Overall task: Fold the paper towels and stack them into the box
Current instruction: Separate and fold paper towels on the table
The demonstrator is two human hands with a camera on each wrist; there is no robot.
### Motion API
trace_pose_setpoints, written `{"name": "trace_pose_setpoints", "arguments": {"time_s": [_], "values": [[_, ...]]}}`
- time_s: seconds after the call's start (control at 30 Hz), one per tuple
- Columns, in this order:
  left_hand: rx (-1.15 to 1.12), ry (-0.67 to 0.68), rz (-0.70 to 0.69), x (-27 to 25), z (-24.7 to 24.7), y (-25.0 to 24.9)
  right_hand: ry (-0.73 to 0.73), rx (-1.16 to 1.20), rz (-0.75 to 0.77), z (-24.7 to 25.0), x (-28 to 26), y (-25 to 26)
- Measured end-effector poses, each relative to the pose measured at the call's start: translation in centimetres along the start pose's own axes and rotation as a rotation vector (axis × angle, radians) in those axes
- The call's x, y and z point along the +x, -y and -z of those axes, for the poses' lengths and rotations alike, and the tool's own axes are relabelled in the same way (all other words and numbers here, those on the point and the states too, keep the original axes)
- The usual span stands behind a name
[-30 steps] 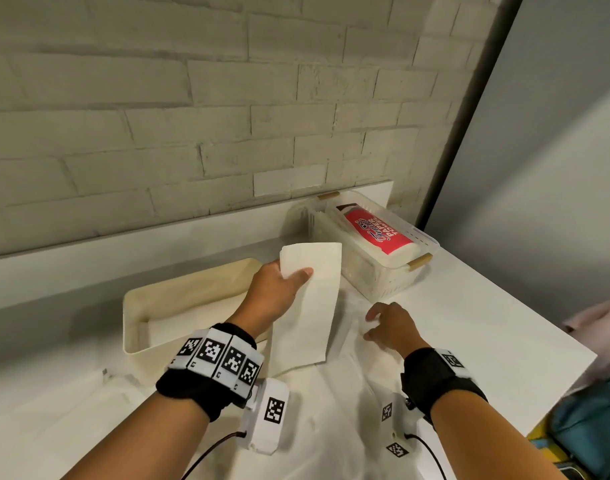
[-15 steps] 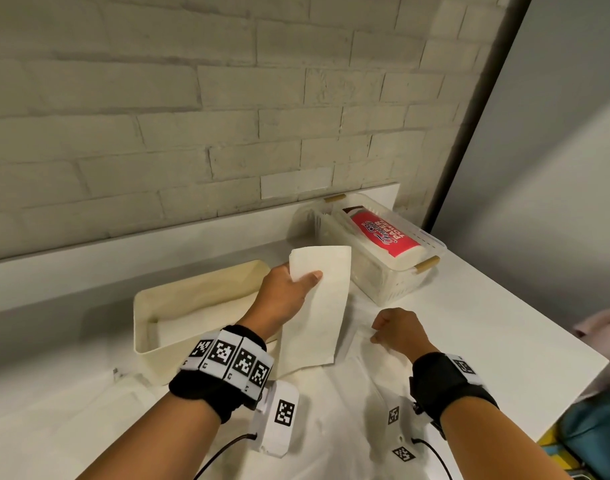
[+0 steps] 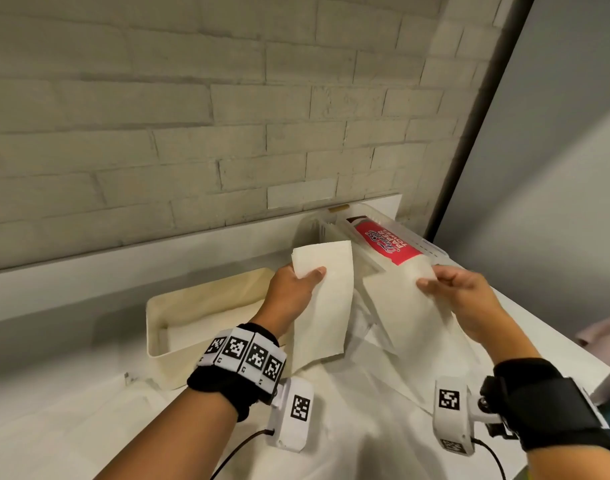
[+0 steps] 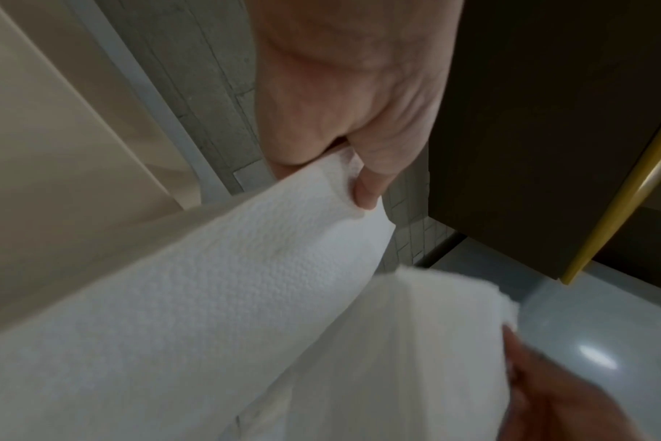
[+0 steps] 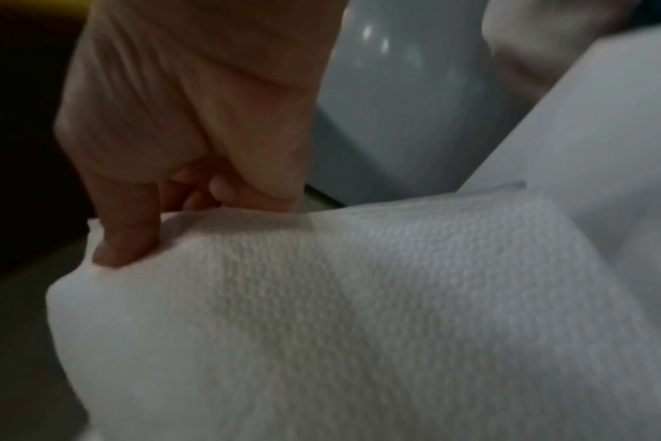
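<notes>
Right hand (image 3: 469, 299) now raised, pinching second towel (image 3: 411, 313), left hand (image 3: 289, 296) apparently gripping folded towel (image 3: 326, 299)

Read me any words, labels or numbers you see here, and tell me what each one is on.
"PAPER TOWEL": white capitals on the red label of the paper towel pack in the clear basket.
A cursive brand word above it on the same label: too blurred to read.
Black-and-white square code markers on the left wristband and on both wrist camera housings: patterns only, no letters.
The paper towels and the cream box carry no text.
</notes>
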State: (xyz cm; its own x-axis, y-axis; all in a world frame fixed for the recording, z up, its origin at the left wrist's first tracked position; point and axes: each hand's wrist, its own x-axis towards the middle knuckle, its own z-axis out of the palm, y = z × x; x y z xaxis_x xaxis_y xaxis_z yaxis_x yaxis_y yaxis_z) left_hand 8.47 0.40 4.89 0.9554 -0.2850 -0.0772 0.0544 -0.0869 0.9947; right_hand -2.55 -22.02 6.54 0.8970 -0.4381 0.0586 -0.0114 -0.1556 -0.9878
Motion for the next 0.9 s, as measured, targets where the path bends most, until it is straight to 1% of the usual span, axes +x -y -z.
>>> {"name": "trace_pose_setpoints", "arguments": {"time_s": [0.07,0.13,0.2,0.27,0.37,0.47,0.57,0.7,0.73,0.83,0.9], "values": [[-0.028,0.006,0.004,-0.1,-0.3,-0.2,-0.009,0.181,0.073,-1.2,-0.4,2.0],[-0.046,0.014,-0.002,-0.2,-0.6,-0.3,-0.002,0.336,0.113,-2.9,-0.7,3.1],[-0.076,0.026,-0.019,-0.6,-0.8,-0.5,0.008,0.426,0.127,-4.4,-0.7,3.3],[-0.107,0.043,-0.032,-1.0,-0.9,-0.6,0.005,0.461,0.117,-5.9,-0.8,3.1],[-0.101,0.063,-0.041,-1.3,-0.9,-0.6,-0.035,0.447,0.078,-7.8,-1.0,2.5],[-0.103,0.086,-0.049,-1.5,-0.8,-0.6,-0.082,0.328,0.077,-9.5,-1.4,2.1],[-0.150,0.077,-0.014,-1.6,-0.6,-0.7,-0.153,0.264,0.095,-10.6,-1.7,1.8],[-0.238,0.093,0.013,-1.6,-0.3,-1.0,-0.222,0.257,0.077,-10.9,-1.7,1.6],[-0.264,0.109,0.020,-1.8,-0.2,-1.1,-0.234,0.259,0.070,-11.0,-1.6,1.6],[-0.342,0.217,0.033,-2.2,0.1,-1.5,-0.245,0.256,0.057,-11.0,-1.6,1.7],[-0.357,0.262,0.034,-2.5,0.2,-1.6,-0.248,0.256,0.050,-11.0,-1.5,1.8]]}}
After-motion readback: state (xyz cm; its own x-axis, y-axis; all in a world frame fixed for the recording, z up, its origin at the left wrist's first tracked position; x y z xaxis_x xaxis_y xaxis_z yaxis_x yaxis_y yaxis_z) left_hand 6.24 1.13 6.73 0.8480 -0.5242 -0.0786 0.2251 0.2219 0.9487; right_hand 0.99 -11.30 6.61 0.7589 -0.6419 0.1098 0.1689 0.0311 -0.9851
